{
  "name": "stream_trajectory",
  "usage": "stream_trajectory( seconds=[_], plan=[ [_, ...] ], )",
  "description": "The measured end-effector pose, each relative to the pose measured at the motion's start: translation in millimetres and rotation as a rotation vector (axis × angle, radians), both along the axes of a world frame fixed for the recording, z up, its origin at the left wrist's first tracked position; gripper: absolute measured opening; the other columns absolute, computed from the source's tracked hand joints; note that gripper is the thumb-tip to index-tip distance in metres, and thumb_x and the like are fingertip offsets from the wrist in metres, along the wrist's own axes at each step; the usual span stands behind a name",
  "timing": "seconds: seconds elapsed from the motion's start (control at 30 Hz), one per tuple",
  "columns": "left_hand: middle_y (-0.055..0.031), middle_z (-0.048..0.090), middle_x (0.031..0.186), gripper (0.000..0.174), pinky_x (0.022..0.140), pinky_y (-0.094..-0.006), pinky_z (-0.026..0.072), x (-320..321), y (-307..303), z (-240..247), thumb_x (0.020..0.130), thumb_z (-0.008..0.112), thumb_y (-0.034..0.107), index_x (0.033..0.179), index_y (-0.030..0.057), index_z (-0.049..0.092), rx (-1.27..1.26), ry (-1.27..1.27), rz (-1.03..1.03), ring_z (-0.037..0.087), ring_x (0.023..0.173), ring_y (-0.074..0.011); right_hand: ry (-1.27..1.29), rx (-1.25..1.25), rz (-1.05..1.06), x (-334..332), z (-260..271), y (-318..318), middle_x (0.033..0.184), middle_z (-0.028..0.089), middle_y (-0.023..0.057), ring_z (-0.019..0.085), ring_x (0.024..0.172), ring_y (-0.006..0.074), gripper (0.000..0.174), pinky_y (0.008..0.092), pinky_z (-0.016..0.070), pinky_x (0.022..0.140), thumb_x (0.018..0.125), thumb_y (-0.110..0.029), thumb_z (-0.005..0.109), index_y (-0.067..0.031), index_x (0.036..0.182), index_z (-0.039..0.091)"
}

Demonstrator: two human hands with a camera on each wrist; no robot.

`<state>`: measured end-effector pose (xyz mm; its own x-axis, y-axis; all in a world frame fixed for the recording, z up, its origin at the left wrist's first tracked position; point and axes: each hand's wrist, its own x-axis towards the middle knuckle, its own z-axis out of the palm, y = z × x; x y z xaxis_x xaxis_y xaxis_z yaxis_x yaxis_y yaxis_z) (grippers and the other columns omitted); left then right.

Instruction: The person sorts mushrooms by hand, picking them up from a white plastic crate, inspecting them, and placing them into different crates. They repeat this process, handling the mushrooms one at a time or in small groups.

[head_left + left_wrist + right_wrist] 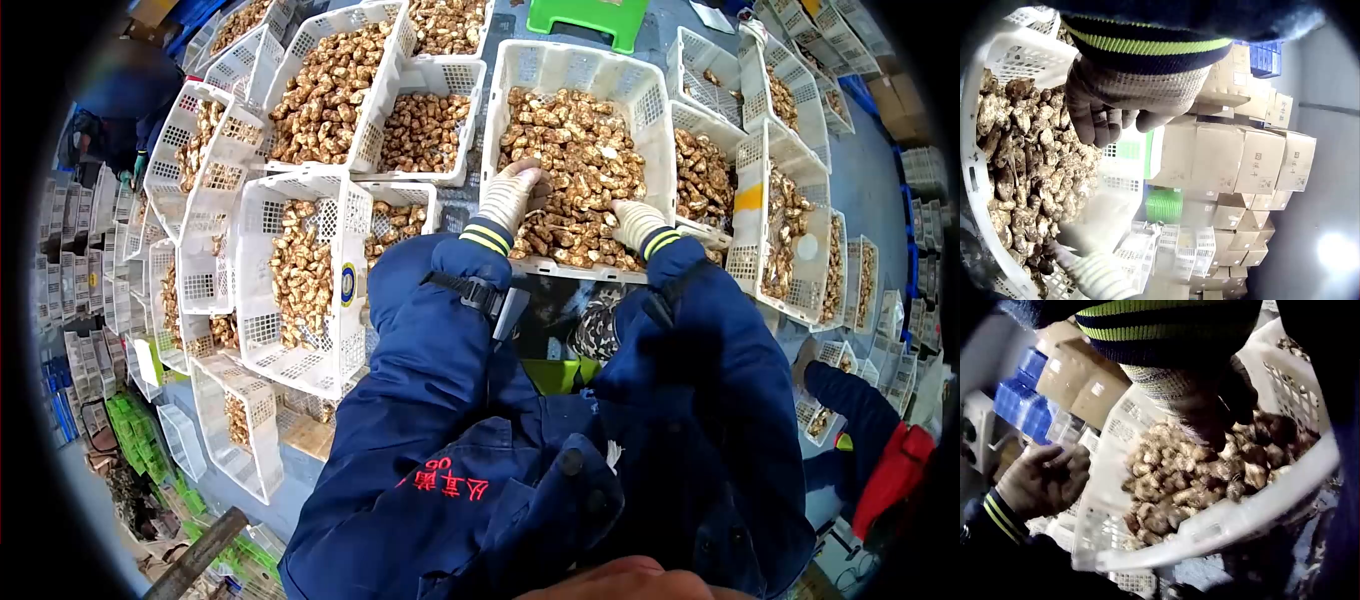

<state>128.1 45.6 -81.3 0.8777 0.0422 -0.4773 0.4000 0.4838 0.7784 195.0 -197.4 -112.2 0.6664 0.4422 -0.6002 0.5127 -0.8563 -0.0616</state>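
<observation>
A white plastic crate (560, 62) heaped with brown knobbly pieces (580, 150) stands right in front of me. Both my hands wear light knit gloves and are inside it. My left hand (515, 190) hovers just over the near left of the heap, fingers loosely curled (1104, 122), and nothing shows between them. From the right wrist view that left hand (1041, 478) also looks empty. My right hand (635, 222) rests on the near right of the pile, its fingers (1210, 419) down among the pieces (1179, 481). Shadow hides whether they grip one.
Several more white crates of the same pieces crowd the left (345, 215) and right (790, 150). A green stool (588, 18) stands beyond. Stacked cardboard boxes (1254, 162) and blue crates (1025, 394) line the walls. Another person's blue sleeve (850, 400) is at the right.
</observation>
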Motion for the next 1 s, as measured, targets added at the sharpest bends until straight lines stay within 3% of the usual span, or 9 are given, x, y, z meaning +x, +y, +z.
stream_trajectory(
  seconds=[0.13, 0.23, 0.37, 0.5, 0.63, 0.7, 0.77, 0.87, 1.0],
  plan=[
    [-0.0092, 0.062, 0.104, 0.039, 0.083, -0.0355, 0.0513, 1, -1, -4, 0.092, 0.054, 0.021, 0.127, 0.0041, 0.05, -0.001, -0.007, -0.008, 0.061, 0.092, -0.0209, 0.016, -0.085, -0.058, -10, 3, 22, 0.113, 0.063, 0.0204, 0.06, 0.107, 0.0329, 0.041, 0.0437, 0.0501, 0.089, 0.082, -0.005, 0.059, -0.0031, 0.123, 0.051],
    [-0.0097, 0.062, 0.105, 0.039, 0.083, -0.0359, 0.0515, 4, -1, -9, 0.092, 0.055, 0.02, 0.127, 0.0039, 0.05, -0.049, -0.017, -0.006, 0.062, 0.094, -0.0221, 0.036, -0.114, 0.049, 1, -15, 18, 0.114, 0.061, 0.0205, 0.06, 0.106, 0.0345, 0.055, 0.0421, 0.0497, 0.087, 0.077, -0.025, 0.072, -0.0023, 0.122, 0.05],
    [-0.0072, 0.063, 0.105, 0.042, 0.084, -0.0362, 0.0506, 2, 2, -13, 0.089, 0.059, 0.021, 0.128, 0.0057, 0.049, -0.048, -0.015, -0.055, 0.061, 0.094, -0.0205, 0.093, -0.04, -0.096, 3, 8, 23, 0.114, 0.062, 0.0214, 0.06, 0.107, 0.0349, 0.063, 0.0408, 0.048, 0.091, 0.072, -0.029, 0.074, -0.003, 0.125, 0.053],
    [-0.0048, 0.058, 0.113, 0.042, 0.088, -0.0427, 0.0472, -1, -8, -18, 0.087, 0.062, 0.027, 0.125, 0.0135, 0.051, -0.176, 0.166, -0.011, 0.056, 0.102, -0.0206, 0.086, 0.196, -0.278, 7, 34, 19, 0.118, 0.061, 0.0214, 0.06, 0.11, 0.0321, 0.071, 0.0365, 0.0463, 0.093, 0.074, -0.032, 0.076, -0.0043, 0.133, 0.048],
    [-0.0038, 0.051, 0.119, 0.041, 0.09, -0.0474, 0.0455, -1, -25, -4, 0.084, 0.067, 0.034, 0.119, 0.017, 0.053, -0.402, 0.354, 0.058, 0.051, 0.107, -0.0239, 0.45, 0.907, -0.458, 6, 40, 22, 0.123, 0.06, 0.0167, 0.059, 0.109, 0.0235, 0.065, 0.0348, 0.0468, 0.093, 0.083, -0.034, 0.07, 0.0002, 0.133, 0.046],
    [-0.0034, 0.057, 0.11, 0.033, 0.085, -0.0416, 0.0497, -2, -27, -7, 0.085, 0.067, 0.031, 0.113, 0.0165, 0.057, -0.399, 0.297, -0.055, 0.055, 0.1, -0.0211, 0.247, 0.804, -0.458, 10, 25, 23, 0.12, 0.061, 0.0164, 0.06, 0.108, 0.0246, 0.056, 0.0341, 0.0472, 0.092, 0.084, -0.027, 0.069, -0.004, 0.131, 0.05],
    [-0.008, 0.062, 0.104, 0.02, 0.078, -0.0267, 0.0523, 1, -27, -23, 0.087, 0.061, 0.013, 0.106, 0.0093, 0.063, -0.427, 0.262, -0.062, 0.06, 0.091, -0.0162, -0.102, 0.507, -0.124, 15, 0, 19, 0.12, 0.06, 0.0196, 0.06, 0.107, 0.0328, 0.052, 0.0372, 0.0473, 0.094, 0.08, -0.018, 0.068, -0.0091, 0.129, 0.053],
    [-0.0067, 0.063, 0.098, 0.028, 0.071, -0.025, 0.0536, 1, -28, -36, 0.088, 0.058, 0.009, 0.115, 0.0049, 0.061, -0.318, 0.12, -0.023, 0.061, 0.086, -0.0144, -0.072, 0.144, 0.02, 13, -20, 28, 0.11, 0.063, 0.0176, 0.06, 0.104, 0.0341, 0.044, 0.0414, 0.0482, 0.091, 0.076, -0.02, 0.072, -0.0055, 0.116, 0.058],
    [-0.0063, 0.062, 0.095, 0.03, 0.072, -0.0273, 0.0546, 0, -24, -35, 0.088, 0.059, 0.014, 0.117, 0.0081, 0.061, -0.252, 0.207, -0.069, 0.062, 0.087, -0.0181, -0.041, 0.157, -0.086, 16, -20, 32, 0.107, 0.064, 0.0177, 0.062, 0.101, 0.0324, 0.042, 0.0399, 0.0492, 0.089, 0.076, -0.023, 0.073, -0.0059, 0.113, 0.06]
  ],
)
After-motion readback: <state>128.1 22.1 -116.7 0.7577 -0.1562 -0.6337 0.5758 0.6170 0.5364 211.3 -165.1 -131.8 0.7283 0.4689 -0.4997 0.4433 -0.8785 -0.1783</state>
